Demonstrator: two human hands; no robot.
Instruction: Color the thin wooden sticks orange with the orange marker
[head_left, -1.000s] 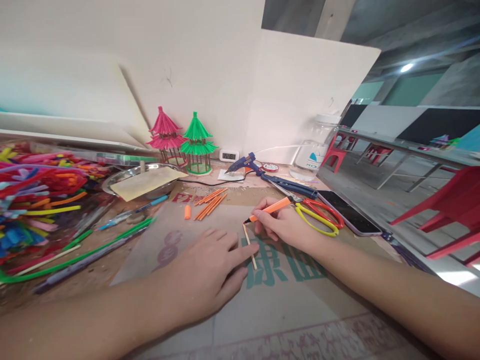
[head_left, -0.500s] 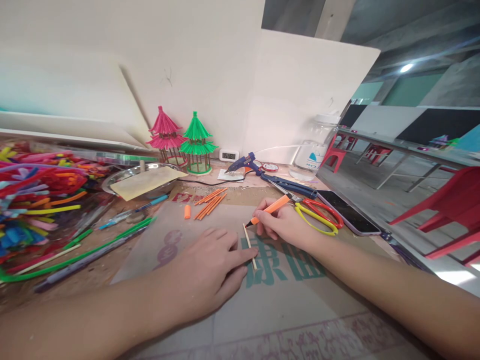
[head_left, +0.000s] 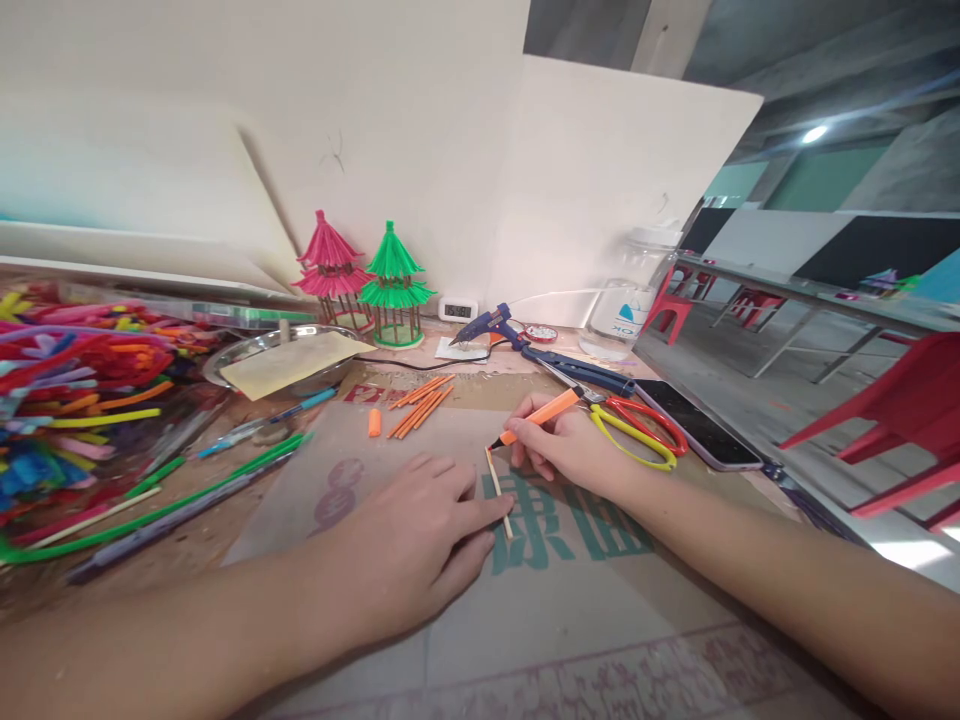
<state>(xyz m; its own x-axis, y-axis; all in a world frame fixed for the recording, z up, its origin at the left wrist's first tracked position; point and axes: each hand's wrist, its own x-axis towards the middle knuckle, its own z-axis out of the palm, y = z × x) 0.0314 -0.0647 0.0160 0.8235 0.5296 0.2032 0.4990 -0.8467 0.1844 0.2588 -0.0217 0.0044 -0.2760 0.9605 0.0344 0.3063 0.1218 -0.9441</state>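
Note:
My right hand (head_left: 551, 440) holds an orange marker (head_left: 546, 416), its dark tip at the upper end of a thin pale stick (head_left: 500, 500). That end of the stick looks orange-red. My left hand (head_left: 427, 530) lies spread on the plastic-covered board (head_left: 390, 640), its index finger pressing on the stick. Several orange sticks (head_left: 421, 412) lie beyond my hands, beside an orange marker cap (head_left: 374, 423).
Pipe cleaners (head_left: 82, 390) and a metal bowl (head_left: 322, 378) are on the left. Pink (head_left: 330, 260) and green (head_left: 391, 280) pagoda models stand behind. A glue gun (head_left: 487, 325), scissors (head_left: 634, 455), phone (head_left: 694, 425) and bottle (head_left: 615, 315) are at the back right.
The marker tip has shifted slightly up and left, and orange-red colour now shows at the stick's upper end. My left hand looks unmoved.

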